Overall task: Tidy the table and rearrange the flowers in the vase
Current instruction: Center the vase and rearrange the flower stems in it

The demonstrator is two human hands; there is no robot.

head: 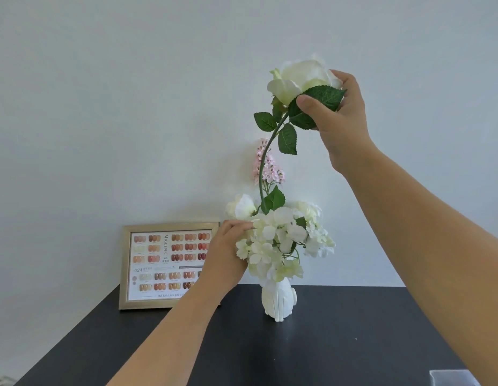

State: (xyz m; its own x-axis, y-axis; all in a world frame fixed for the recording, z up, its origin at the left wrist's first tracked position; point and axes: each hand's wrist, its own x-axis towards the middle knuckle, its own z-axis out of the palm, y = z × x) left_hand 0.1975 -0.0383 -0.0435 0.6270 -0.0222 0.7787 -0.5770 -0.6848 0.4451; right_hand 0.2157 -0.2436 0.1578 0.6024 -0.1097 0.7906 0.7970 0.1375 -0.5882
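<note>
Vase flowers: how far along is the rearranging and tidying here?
Done: the table looks mostly bare, with just the vase, a frame and a clear box. In hand: the right hand holds the tall white rose by its head; the left hand steadies the bunch. Left: settling that rose.

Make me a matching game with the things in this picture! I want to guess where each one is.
Things:
1. white rose
2. white vase
3. picture frame
4. pink flowers

Places:
A. leaning against the wall
B. in the right hand's grip, up high
C. standing on the black table
D. behind the rose's curved stem

Pairs: 1-B, 2-C, 3-A, 4-D
</note>
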